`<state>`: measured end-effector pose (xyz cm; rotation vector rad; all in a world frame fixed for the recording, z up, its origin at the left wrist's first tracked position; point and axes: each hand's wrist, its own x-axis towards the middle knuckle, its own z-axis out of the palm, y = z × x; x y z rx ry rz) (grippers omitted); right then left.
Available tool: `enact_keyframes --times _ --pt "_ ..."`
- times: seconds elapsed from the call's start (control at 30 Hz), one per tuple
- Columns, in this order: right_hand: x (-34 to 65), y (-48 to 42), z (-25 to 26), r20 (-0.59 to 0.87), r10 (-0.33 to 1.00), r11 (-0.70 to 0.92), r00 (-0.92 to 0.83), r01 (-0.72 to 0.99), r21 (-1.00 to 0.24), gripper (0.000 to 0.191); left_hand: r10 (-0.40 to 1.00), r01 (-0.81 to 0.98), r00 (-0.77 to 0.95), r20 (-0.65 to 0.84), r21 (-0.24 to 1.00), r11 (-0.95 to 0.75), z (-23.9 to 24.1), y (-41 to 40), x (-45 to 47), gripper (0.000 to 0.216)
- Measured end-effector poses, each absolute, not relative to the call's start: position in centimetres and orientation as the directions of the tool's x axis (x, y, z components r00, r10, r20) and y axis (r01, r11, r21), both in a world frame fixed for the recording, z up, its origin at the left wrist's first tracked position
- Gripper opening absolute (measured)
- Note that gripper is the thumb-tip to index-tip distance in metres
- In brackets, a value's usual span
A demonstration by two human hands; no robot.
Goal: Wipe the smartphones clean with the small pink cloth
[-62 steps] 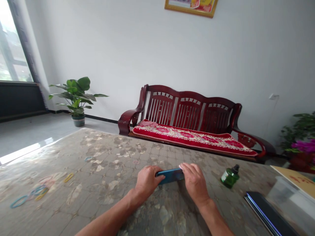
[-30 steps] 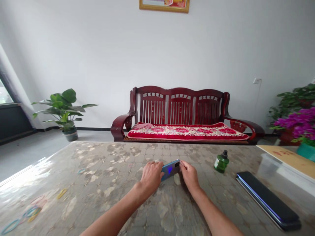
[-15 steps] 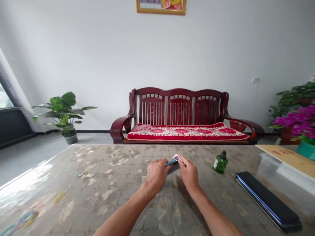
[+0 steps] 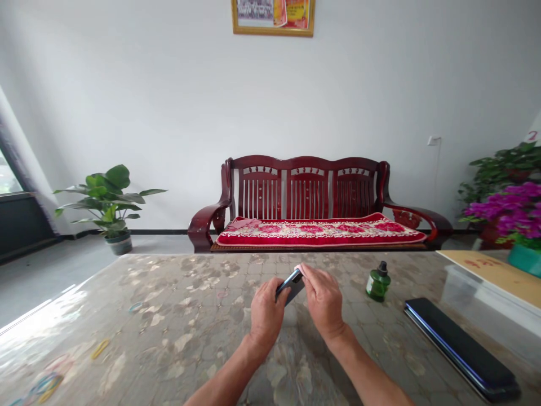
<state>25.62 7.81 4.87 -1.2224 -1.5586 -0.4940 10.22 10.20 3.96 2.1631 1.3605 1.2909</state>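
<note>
A dark blue phone (image 4: pixel 291 285) is held tilted on edge above the table (image 4: pixel 181 332), between both hands. My left hand (image 4: pixel 265 311) grips its lower end with the fingers wrapped round it. My right hand (image 4: pixel 323 301) is closed over its upper end, and something small and pink (image 4: pixel 298 268) shows at the fingertips there; I cannot make out what it is.
A small green bottle (image 4: pixel 377 281) stands to the right of my hands. A long dark flat device (image 4: pixel 460 348) lies near the right edge, next to a clear box (image 4: pixel 477 293). Coloured rubber bands (image 4: pixel 100 348) lie scattered at the left. A red wooden bench (image 4: pixel 313 208) stands behind.
The phone went from lying flat along the table to tilted up on end. Both hands drew closer together round it. The view lifted and levelled.
</note>
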Motion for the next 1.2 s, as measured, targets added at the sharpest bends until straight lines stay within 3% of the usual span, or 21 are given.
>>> enact_keyframes --times 0.1,0.2,0.43,0.57,0.73,0.97,1.2 --pt "25.3 7.5 5.3 0.897 0.439 0.396 0.043 0.887 -0.237 0.028 0.823 0.515 0.122 0.555 0.674 -0.530 3.2 10.3 9.9 0.012" --pt "25.5 7.7 4.8 0.879 0.471 0.424 0.077 0.854 -0.302 0.028 0.829 0.451 0.064 0.555 0.725 -0.520 2.6 10.5 9.5 0.016" --pt "24.9 8.8 3.6 0.664 0.643 0.450 0.382 0.513 -0.731 0.036 0.853 0.306 -0.054 0.519 0.822 -0.480 1.9 10.7 9.8 0.019" --pt "23.9 8.8 3.5 0.529 0.720 0.430 0.450 0.311 -0.848 0.046 0.863 0.235 -0.097 0.496 0.854 -0.465 2.0 10.5 10.3 0.020" --pt "23.3 8.9 2.8 0.446 0.790 0.378 0.420 0.239 -0.894 0.044 0.872 0.188 -0.094 0.481 0.869 -0.458 2.1 10.6 10.2 0.020" --pt "22.8 9.2 2.6 0.459 0.799 0.387 0.387 0.253 -0.887 0.037 0.897 0.129 -0.027 0.441 0.891 -0.435 1.8 11.6 9.3 0.020" --pt "22.8 9.0 3.2 0.503 0.780 0.422 0.371 0.281 -0.862 0.029 0.857 0.324 0.136 0.497 0.795 -0.512 4.1 12.4 7.5 0.030"
